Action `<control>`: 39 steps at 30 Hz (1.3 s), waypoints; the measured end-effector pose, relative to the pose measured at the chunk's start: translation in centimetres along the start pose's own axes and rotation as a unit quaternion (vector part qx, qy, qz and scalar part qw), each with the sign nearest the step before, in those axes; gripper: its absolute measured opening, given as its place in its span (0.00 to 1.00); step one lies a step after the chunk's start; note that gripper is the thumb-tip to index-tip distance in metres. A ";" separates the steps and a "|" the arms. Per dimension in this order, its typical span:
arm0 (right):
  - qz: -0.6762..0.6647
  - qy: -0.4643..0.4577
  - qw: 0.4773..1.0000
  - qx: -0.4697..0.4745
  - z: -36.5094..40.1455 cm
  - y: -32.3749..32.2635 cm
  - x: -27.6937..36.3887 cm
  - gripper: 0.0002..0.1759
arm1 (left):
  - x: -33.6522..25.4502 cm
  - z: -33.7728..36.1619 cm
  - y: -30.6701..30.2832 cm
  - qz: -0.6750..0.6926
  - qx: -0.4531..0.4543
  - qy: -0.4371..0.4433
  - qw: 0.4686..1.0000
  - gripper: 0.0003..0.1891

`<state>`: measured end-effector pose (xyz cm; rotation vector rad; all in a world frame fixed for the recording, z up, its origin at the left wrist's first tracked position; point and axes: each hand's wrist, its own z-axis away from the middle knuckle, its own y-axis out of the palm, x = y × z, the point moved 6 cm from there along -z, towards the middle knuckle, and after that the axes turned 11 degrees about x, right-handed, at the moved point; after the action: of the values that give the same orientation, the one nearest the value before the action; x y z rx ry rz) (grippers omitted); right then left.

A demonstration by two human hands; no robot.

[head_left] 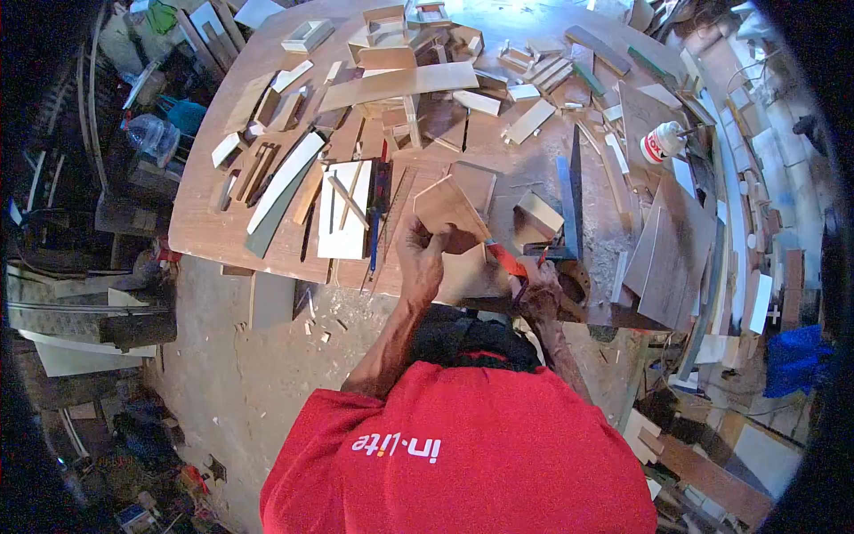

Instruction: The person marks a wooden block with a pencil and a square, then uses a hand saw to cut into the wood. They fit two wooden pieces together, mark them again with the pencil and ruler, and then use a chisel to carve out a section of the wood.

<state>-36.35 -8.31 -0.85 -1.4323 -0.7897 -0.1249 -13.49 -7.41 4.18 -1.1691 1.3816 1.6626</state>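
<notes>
My left hand (422,258) grips a thin brown wooden board (447,212) by its lower left edge, fingers closed on it, and holds it tilted above the table. Closed around an orange-handled tool (507,259) is my right hand (539,292). The tool's front end lies against or very near the board's right edge; its exact kind cannot be made out. Just beyond my right hand stands a small wooden box-like piece (539,214). A blue straight strip (564,198) lies beside that piece.
The brown worktable (213,214) carries many wood offcuts. A white panel (345,240) with sticks on it lies to the left. A white bottle with red lettering (660,142) stands at the right, near leaning boards (669,254). Wood scraps litter the floor (267,383).
</notes>
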 end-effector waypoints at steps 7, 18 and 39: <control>0.011 0.009 1.000 0.007 -0.1 -0.2 0.4 0.22 | -0.7 0.7 0.4 -0.091 0.018 0.126 0.988 0.13; 0.022 0.000 1.000 -0.009 0.1 -1.5 1.5 0.19 | 4.9 1.0 -4.2 -0.051 -0.026 -0.083 0.995 0.15; -0.048 -0.036 0.998 0.023 -4.4 4.3 9.7 0.11 | 0.0 2.8 -16.3 -0.052 -0.076 -0.134 0.987 0.19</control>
<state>-25.03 -7.88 1.21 -1.3607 -0.9151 -0.1294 0.64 -1.23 -1.82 -1.0359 1.0259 1.7995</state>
